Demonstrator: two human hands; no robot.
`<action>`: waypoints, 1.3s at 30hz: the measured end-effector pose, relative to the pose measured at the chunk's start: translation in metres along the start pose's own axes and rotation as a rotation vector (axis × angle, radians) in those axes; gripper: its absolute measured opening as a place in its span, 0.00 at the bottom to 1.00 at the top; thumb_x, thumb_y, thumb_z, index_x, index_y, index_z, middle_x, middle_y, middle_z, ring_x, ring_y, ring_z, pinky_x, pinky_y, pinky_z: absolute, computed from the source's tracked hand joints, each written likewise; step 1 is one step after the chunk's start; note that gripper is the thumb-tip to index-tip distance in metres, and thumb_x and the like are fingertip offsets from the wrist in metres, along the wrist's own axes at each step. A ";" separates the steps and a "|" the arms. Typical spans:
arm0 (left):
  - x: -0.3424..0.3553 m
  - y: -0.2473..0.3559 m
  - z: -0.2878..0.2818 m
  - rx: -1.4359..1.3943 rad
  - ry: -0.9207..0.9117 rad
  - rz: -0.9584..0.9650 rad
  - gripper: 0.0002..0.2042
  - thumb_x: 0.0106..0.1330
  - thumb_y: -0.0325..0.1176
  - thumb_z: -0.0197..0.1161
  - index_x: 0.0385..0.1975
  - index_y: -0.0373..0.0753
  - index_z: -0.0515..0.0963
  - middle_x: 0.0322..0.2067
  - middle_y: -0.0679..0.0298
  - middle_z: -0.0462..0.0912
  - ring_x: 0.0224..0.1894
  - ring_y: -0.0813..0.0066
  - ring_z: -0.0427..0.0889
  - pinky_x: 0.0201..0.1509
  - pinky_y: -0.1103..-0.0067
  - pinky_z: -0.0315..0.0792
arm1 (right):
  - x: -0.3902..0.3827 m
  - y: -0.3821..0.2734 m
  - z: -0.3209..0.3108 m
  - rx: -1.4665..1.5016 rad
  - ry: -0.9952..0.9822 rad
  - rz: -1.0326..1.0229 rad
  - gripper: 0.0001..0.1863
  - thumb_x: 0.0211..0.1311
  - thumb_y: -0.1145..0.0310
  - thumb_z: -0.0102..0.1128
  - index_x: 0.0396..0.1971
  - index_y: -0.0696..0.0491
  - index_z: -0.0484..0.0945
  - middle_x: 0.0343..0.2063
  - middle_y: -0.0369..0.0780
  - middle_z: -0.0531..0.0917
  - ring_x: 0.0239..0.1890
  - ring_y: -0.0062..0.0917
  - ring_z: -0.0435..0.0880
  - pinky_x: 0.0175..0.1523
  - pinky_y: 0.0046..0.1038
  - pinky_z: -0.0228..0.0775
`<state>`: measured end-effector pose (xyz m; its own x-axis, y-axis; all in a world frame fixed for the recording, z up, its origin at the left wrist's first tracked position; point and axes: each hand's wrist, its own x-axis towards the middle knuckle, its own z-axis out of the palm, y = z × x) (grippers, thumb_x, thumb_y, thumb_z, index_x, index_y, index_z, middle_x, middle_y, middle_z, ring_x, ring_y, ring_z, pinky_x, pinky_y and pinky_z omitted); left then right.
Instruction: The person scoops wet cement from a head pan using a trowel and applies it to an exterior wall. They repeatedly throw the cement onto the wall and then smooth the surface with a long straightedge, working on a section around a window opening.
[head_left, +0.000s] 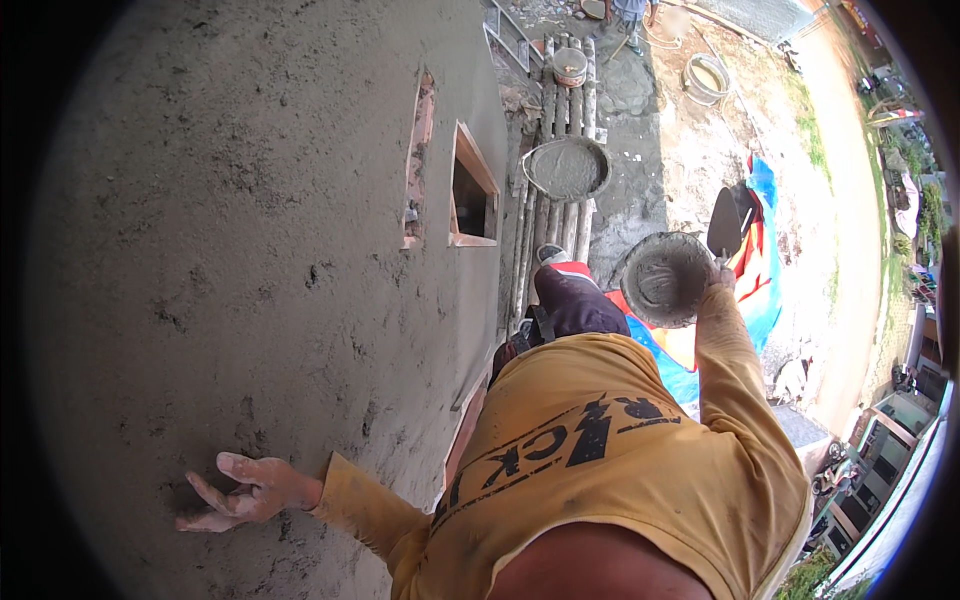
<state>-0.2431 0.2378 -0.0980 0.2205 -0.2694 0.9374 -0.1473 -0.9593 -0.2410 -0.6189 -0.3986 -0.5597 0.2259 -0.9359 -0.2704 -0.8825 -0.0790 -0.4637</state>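
My left hand (pixel 245 492) is close to the grey plastered wall (pixel 250 300), fingers spread; whether it touches the wall I cannot tell. My right hand (pixel 722 277), out to the right, is closed on a trowel (pixel 728 222) with a dark flat blade. That hand is right at the rim of a dark round bucket (pixel 665 280) with wet grey mortar inside. Whether its fingers also grip the rim I cannot make out. A second mortar tub (pixel 568 168) rests on the pole platform (pixel 558 222) ahead of me.
The wall has a narrow slot (pixel 420 155) and a framed opening (pixel 473 192). Farther along the poles stands a small pail (pixel 570 66), with a ladder (pixel 512 38) nearby. Below right lies a blue and orange tarp (pixel 758 270). Another person (pixel 632 15) stands at the far end.
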 end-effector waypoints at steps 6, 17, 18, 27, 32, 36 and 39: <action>0.007 0.005 -0.002 0.221 0.020 -0.026 0.24 0.63 0.48 0.54 0.49 0.32 0.68 0.58 0.43 0.55 0.64 0.46 0.49 0.60 0.54 0.52 | 0.115 -0.132 -0.060 -0.070 0.125 0.009 0.23 0.41 0.50 0.59 0.29 0.56 0.80 0.29 0.47 0.82 0.31 0.36 0.79 0.38 0.34 0.67; 0.015 0.000 0.000 0.423 -0.007 0.092 0.29 0.66 0.48 0.47 0.56 0.27 0.57 0.58 0.44 0.54 0.64 0.43 0.46 0.61 0.52 0.52 | 0.179 -0.276 -0.061 0.649 -0.081 0.032 0.06 0.52 0.62 0.56 0.26 0.48 0.73 0.15 0.32 0.65 0.14 0.18 0.64 0.16 0.26 0.59; 0.009 0.003 0.010 0.418 -0.021 0.047 0.29 0.66 0.47 0.47 0.56 0.27 0.57 0.58 0.45 0.54 0.64 0.43 0.46 0.61 0.52 0.52 | 0.181 -0.266 -0.058 0.745 -0.151 0.228 0.07 0.50 0.63 0.57 0.27 0.50 0.73 0.13 0.32 0.65 0.13 0.19 0.65 0.16 0.26 0.59; 0.005 0.010 0.018 0.479 -0.003 0.003 0.30 0.66 0.51 0.46 0.55 0.28 0.60 0.60 0.36 0.50 0.65 0.44 0.47 0.61 0.51 0.49 | 0.074 -0.280 0.060 -0.239 -0.805 -0.066 0.13 0.51 0.58 0.60 0.32 0.49 0.71 0.24 0.37 0.73 0.26 0.30 0.72 0.29 0.36 0.65; 0.010 0.023 0.025 0.462 0.001 -0.025 0.30 0.66 0.51 0.46 0.56 0.28 0.60 0.60 0.37 0.51 0.65 0.45 0.47 0.61 0.52 0.48 | 0.090 -0.282 0.103 -0.910 -1.056 -0.611 0.19 0.49 0.59 0.62 0.42 0.48 0.74 0.41 0.37 0.79 0.47 0.32 0.75 0.47 0.32 0.71; 0.021 0.044 0.011 0.470 0.005 -0.051 0.30 0.65 0.51 0.46 0.56 0.29 0.60 0.60 0.38 0.50 0.65 0.46 0.47 0.62 0.52 0.48 | 0.092 -0.336 0.113 -0.700 -1.049 -0.233 0.19 0.49 0.58 0.63 0.40 0.49 0.75 0.39 0.39 0.80 0.47 0.33 0.76 0.45 0.34 0.71; 0.021 0.033 0.014 0.533 -0.035 -0.044 0.29 0.66 0.51 0.45 0.56 0.30 0.61 0.61 0.41 0.51 0.65 0.47 0.47 0.62 0.52 0.48 | 0.124 -0.330 0.146 -0.681 -0.877 -0.137 0.22 0.50 0.51 0.56 0.41 0.51 0.77 0.43 0.43 0.78 0.49 0.34 0.75 0.49 0.33 0.68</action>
<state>-0.2298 0.1998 -0.0899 0.2486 -0.2216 0.9429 0.3710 -0.8775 -0.3040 -0.2395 -0.4387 -0.5630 0.3138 -0.3600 -0.8786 -0.8090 -0.5858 -0.0489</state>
